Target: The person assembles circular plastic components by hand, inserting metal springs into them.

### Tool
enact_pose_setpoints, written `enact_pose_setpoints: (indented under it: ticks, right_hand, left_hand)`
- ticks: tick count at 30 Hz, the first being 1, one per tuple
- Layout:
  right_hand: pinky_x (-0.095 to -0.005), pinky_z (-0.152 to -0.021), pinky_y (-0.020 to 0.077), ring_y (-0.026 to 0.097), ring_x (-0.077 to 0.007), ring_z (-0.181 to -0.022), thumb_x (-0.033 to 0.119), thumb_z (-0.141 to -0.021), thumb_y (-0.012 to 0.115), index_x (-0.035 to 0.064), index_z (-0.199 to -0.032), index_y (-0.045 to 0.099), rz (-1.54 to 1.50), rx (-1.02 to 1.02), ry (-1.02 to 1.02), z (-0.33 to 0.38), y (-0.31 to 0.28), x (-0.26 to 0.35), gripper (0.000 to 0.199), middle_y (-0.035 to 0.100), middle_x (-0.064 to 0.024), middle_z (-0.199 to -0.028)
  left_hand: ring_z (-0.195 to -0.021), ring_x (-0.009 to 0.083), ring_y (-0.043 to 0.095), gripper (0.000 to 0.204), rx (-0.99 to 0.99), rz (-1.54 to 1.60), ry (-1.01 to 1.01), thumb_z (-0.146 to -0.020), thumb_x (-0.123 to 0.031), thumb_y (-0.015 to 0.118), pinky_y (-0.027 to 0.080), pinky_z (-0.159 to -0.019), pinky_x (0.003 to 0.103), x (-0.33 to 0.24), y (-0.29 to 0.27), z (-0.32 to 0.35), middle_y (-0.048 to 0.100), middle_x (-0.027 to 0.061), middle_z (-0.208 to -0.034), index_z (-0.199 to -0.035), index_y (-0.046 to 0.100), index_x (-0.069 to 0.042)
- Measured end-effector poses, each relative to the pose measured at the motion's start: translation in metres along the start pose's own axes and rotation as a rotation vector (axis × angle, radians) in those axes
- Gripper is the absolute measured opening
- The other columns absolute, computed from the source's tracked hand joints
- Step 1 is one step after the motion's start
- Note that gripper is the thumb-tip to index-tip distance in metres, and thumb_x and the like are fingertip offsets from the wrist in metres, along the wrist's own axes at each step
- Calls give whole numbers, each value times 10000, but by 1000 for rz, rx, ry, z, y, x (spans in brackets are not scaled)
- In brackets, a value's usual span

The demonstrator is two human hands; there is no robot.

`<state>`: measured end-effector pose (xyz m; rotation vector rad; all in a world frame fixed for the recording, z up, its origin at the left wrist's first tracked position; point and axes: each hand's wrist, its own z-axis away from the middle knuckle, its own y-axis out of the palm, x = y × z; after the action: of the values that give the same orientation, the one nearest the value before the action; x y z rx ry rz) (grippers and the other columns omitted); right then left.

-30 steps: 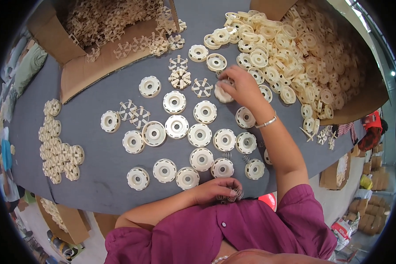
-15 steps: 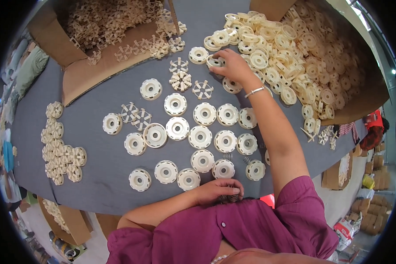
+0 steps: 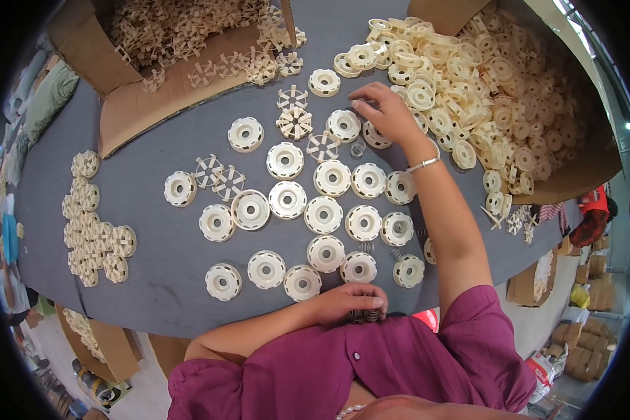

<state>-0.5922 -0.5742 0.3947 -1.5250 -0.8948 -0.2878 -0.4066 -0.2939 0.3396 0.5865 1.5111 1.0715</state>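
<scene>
My left hand [image 3: 353,301] is close to my body at the table's near edge, its fingers curled around several dark coil springs [image 3: 364,316]. Beyond the middle of the table, my right hand [image 3: 388,115] reaches out with thumb and forefinger apart and nothing visible between them. Just left of it lies a cream plastic wheel [image 3: 343,127], apart from the fingers. Another wheel [image 3: 375,136] is partly hidden under that hand. A loose coil spring [image 3: 358,148] rests close by. More cream wheels [image 3: 285,161] spread over the grey tabletop, and another spring [image 3: 402,227] sits on one.
A carton [image 3: 595,168] at the right spills a large heap of cream wheels [image 3: 462,91]. At the far left, another carton [image 3: 112,133] holds many spoked cream pieces [image 3: 189,31]. Assembled-looking pieces [image 3: 91,238] cluster along the table's left side. Loose spoked pieces [image 3: 229,183] lie among the wheels.
My right hand has let go of a wheel, which now lies a little nearer to me, and has moved right toward the heap. My left hand stays closed on the springs.
</scene>
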Motion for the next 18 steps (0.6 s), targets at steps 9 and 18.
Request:
enact_pose_setpoints:
  ticks: [9,18]
  right_hand:
    - [-416,-808,481,613,-295,-847,192,-782,757,72,-928,701,382,126,-226,74,2,43,198,706,-87,-899]
    - [-302,-754,541,651,-182,-867,65,-873,628,-12,-1177,580,-1249,-338,233,220,-27,98,317,631,-93,-1068]
  left_hand:
    - [-845,150,627,242,-99,-63,-77,-978,-255,606,493,-581,228,-1,8,12,647,87,-918,-944,628,-16]
    - [-798,263,621,226,518,-173,445,-890,-146,641,495,-628,348,-69,139,15,620,189,-1022,-1041,676,19]
